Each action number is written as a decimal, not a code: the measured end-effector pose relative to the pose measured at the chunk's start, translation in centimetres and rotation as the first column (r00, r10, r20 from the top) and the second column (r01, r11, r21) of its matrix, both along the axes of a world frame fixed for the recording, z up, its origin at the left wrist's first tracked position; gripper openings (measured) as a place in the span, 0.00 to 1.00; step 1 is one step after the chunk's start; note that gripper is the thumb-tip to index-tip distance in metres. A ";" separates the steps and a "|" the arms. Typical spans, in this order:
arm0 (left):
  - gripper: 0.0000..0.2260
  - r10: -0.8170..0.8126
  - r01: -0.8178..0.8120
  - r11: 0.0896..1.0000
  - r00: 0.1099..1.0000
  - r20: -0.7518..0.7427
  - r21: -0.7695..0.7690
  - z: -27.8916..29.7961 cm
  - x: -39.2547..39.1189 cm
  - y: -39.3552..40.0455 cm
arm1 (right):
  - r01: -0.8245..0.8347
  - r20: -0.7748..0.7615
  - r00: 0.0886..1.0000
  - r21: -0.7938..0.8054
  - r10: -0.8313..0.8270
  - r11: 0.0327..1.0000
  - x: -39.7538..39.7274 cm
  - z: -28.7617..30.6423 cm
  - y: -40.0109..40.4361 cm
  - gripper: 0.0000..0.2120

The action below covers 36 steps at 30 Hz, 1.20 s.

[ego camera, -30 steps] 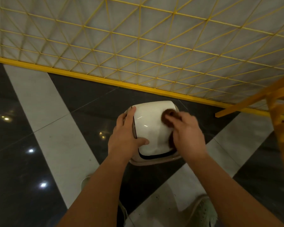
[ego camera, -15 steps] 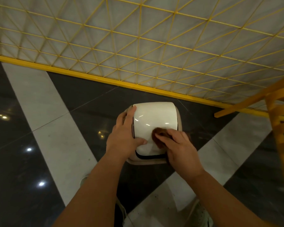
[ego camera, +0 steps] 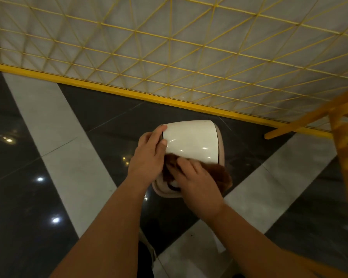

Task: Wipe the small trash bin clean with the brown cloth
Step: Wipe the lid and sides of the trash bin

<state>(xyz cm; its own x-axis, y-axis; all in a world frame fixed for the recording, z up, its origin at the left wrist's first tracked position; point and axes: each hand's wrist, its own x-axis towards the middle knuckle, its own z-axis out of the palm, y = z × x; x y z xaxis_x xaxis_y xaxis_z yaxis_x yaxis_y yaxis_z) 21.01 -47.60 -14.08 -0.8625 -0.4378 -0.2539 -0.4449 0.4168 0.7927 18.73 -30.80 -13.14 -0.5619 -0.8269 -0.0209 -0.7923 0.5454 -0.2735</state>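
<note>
Apparently fuzzy brown cloth (ego camera: pixel 215 173) rubs glossy rounded bin (ego camera: pixel 191 139).

You had a glossy dark tiled floor (ego camera: pixel 38 227) crossed by pale stripes (ego camera: pixel 48 125). The small trash bin (ego camera: pixel 191 141) sat on it, a yellow mesh fence (ego camera: pixel 169 57) standing just behind.
</note>
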 end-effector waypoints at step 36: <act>0.23 0.096 -0.263 0.540 0.963 0.252 0.799 10.1 4.0 7.6 | 0.588 0.613 0.742 -0.396 -0.273 0.705 3.9 8.2 5.0 0.34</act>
